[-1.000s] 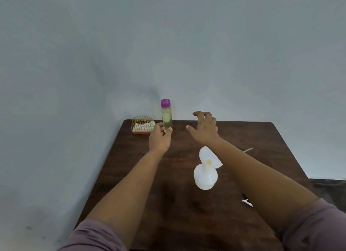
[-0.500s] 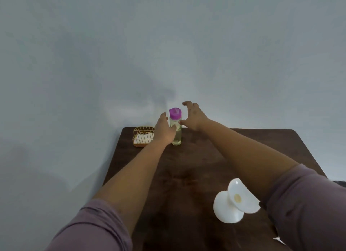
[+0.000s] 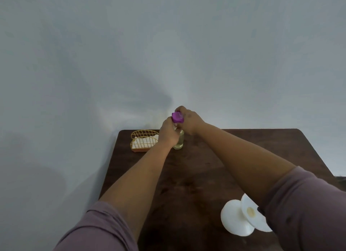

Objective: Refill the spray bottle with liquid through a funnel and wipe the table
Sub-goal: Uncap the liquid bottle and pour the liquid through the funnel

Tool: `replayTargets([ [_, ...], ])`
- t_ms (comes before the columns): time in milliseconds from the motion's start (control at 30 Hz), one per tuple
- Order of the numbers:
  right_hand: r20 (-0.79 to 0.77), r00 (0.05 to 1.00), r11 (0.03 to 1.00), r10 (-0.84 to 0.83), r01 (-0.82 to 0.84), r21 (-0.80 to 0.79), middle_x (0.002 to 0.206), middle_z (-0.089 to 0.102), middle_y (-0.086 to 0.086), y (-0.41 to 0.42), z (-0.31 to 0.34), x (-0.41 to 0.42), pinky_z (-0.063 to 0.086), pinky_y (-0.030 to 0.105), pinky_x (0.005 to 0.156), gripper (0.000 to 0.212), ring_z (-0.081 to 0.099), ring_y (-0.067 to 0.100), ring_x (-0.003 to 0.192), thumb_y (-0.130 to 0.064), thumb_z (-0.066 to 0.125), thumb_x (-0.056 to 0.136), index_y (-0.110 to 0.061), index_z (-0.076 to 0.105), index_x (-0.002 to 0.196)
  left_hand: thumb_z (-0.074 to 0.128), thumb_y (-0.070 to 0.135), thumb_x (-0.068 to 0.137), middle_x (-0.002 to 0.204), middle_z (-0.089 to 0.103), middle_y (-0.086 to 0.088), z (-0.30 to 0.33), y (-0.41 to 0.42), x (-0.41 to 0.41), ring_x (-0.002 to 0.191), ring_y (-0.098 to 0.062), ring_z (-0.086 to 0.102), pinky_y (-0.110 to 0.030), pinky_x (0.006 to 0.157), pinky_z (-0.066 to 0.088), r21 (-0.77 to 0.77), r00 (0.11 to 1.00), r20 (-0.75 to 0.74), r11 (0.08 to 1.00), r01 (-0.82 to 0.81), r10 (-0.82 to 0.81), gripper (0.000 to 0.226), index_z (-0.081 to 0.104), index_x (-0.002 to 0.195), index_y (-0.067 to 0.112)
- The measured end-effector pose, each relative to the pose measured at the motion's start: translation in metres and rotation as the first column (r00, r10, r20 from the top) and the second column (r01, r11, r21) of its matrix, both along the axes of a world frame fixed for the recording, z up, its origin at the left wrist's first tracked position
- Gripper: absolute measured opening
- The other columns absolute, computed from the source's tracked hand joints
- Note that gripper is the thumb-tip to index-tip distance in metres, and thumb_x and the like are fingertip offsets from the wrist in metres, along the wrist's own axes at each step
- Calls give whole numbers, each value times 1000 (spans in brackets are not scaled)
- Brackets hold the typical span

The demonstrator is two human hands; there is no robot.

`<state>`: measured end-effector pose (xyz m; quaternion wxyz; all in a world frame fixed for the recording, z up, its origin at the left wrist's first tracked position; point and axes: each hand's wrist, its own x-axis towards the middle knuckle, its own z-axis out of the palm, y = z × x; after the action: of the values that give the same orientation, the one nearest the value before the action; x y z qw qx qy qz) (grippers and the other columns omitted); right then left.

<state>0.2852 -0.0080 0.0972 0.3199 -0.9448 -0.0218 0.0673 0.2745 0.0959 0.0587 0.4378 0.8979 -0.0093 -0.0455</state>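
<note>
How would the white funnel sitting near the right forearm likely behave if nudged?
The white funnel looks like thin plastic, so probably light and quick to skid on the smooth wooden table. It lies on its side, round rim down, so it may roll in an arc.

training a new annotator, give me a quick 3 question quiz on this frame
1. True or false: the purple cap is gripped by the right hand.
2. Which thing stands just left of the clear bottle? A) the white funnel B) the gold wire holder C) a sponge
3. Fill in: the left hand holds the bottle's ____.

Key
1. True; its fingers curl round the cap, above the bottle.
2. B; the gold wire holder stands at the table's far left corner, while the white funnel rests near the right sleeve.
3. body
</note>
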Motion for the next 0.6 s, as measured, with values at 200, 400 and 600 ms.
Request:
replayTargets([
  [200, -11, 999, 999, 34, -34, 18, 112, 61, 10, -12, 1, -36, 46, 30, 78, 46, 57, 26, 99, -19, 67, 85, -15, 45, 125, 64, 16, 92, 120, 62, -7, -8, 4, -33, 111, -24, 59, -35, 94, 49, 30, 996, 61, 997, 68, -69, 37, 54, 127, 13],
  [400, -76, 990, 988, 121, -128, -84, 115, 56, 9, -15, 11, -91, 45, 28, 76, 55, 54, 24, 99, -21, 72, 82, -16, 41, 126, 65, 15, 91, 121, 60, -4, -9, 7, -93, 111, -22, 59, -33, 95, 47, -22, 996, 30, 996, 87, -86, 37, 55, 127, 16],
  [600, -80, 979, 972, 189, -198, -128, 118, 56, 10, -14, 27, -157, 43, 28, 75, 49, 51, 20, 95, -20, 70, 83, -14, 44, 125, 68, 20, 89, 119, 60, 0, -7, 9, -164, 110, -19, 58, -38, 96, 48, -54, 997, 50, 997, 53, -50, 36, 56, 122, 19],
])
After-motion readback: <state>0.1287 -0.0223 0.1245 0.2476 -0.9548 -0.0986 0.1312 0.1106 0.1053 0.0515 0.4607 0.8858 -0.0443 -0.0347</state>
